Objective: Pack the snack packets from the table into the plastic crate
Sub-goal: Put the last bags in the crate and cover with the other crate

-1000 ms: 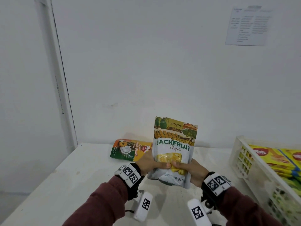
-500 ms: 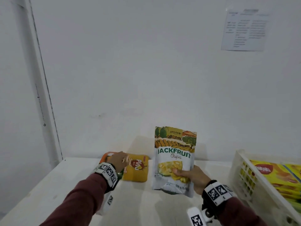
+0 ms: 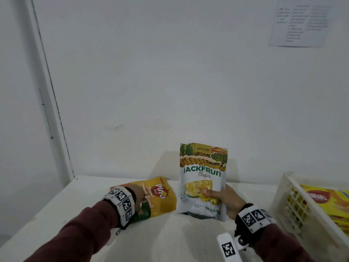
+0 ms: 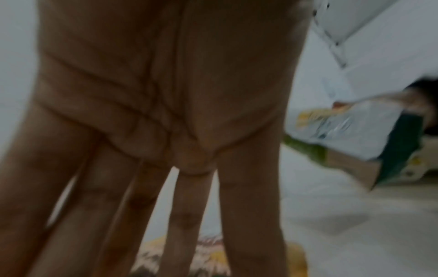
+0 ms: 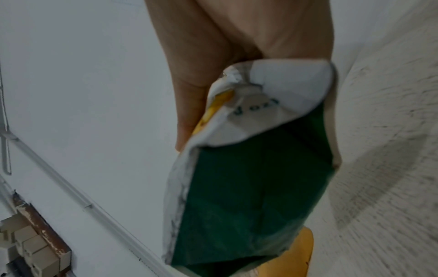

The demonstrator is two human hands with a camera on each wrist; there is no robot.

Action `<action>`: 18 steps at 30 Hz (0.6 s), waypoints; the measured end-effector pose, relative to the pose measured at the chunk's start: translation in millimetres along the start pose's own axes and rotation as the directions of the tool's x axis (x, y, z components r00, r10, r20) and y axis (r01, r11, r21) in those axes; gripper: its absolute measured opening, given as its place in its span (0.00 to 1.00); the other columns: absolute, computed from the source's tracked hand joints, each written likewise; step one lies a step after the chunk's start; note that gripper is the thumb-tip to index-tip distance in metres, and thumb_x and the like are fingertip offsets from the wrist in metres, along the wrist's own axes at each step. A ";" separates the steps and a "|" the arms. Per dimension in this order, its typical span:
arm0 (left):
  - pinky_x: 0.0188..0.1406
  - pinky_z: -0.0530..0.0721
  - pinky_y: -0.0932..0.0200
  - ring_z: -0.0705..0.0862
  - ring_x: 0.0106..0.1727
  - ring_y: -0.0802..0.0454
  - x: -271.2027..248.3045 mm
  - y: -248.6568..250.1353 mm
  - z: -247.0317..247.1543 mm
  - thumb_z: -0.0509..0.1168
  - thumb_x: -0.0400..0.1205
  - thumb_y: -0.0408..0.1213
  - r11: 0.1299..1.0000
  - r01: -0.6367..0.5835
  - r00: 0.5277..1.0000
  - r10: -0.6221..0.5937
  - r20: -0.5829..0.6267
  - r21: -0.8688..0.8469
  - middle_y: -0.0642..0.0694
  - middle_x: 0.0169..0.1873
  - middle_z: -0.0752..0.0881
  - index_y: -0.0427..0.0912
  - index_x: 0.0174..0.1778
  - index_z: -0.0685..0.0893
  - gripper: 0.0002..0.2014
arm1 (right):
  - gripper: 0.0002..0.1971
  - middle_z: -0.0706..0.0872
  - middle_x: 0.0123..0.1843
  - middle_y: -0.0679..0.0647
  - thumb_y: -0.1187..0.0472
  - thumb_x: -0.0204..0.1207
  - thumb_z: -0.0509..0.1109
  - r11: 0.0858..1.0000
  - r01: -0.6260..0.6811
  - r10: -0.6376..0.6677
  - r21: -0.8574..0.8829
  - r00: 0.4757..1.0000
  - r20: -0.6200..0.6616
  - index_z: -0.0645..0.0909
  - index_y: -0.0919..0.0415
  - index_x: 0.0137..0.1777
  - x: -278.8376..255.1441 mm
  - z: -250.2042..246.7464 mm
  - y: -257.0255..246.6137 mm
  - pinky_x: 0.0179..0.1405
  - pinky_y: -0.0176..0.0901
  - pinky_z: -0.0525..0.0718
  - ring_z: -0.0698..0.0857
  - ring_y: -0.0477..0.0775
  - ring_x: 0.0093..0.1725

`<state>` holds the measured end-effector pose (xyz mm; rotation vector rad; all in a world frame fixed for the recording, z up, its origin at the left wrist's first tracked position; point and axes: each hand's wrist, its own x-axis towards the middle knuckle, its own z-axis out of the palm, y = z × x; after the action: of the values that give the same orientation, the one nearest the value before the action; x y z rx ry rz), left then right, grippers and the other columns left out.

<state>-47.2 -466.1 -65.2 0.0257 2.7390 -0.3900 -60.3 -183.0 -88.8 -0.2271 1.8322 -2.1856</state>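
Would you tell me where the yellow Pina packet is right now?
In the head view the yellow Pina packet lies on the table, left of the jackfruit chips bag, under the left hand.

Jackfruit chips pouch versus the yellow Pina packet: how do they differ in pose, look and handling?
The jackfruit chips pouch stands upright, gripped low by the right hand; the yellow Pina packet lies flat on the table under the left hand. The pouch is mostly white, the packet yellow. Neither is in the crate.
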 end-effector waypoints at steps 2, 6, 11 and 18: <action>0.58 0.81 0.56 0.84 0.53 0.45 -14.4 8.8 -0.5 0.65 0.77 0.49 0.999 -0.038 0.995 0.036 0.093 0.020 0.44 0.46 0.87 0.40 0.52 0.84 0.17 | 0.55 0.88 0.57 0.63 0.53 0.28 0.91 1.000 0.000 0.000 -0.006 1.000 0.005 0.80 0.67 0.63 -4.4 1.6 0.6 0.50 0.49 0.88 0.87 0.62 0.57; 0.49 0.81 0.62 0.85 0.44 0.53 -23.3 3.1 -9.6 0.64 0.81 0.47 0.977 -0.013 0.987 0.046 0.152 -0.214 0.48 0.40 0.88 0.37 0.54 0.85 0.17 | 0.55 0.88 0.57 0.63 0.53 0.28 0.91 1.000 -0.007 0.007 0.000 1.000 0.005 0.80 0.67 0.63 -17.3 4.2 1.5 0.46 0.48 0.89 0.87 0.63 0.57; 0.74 0.69 0.51 0.69 0.76 0.44 -18.1 -37.6 28.7 0.63 0.75 0.63 0.961 0.166 0.985 -0.152 0.078 -0.223 0.41 0.77 0.66 0.40 0.80 0.60 0.43 | 0.55 0.88 0.57 0.63 0.52 0.27 0.91 1.000 -0.005 0.005 -0.015 1.000 0.002 0.80 0.66 0.63 -37.1 8.0 2.0 0.48 0.50 0.89 0.87 0.64 0.57; 0.40 0.73 0.63 0.78 0.39 0.50 -35.5 -49.2 61.0 0.70 0.68 0.64 0.805 0.116 0.991 -0.055 0.123 -0.581 0.47 0.39 0.83 0.39 0.42 0.84 0.27 | 0.52 0.88 0.58 0.63 0.52 0.33 0.90 0.999 0.017 -0.016 -0.028 0.999 0.028 0.79 0.65 0.63 -78.0 23.9 0.0 0.46 0.49 0.89 0.88 0.62 0.56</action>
<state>4.4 -528.8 -93.5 -0.2753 2.6433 0.4419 20.8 -181.2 -79.8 -0.2774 1.8544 -2.1573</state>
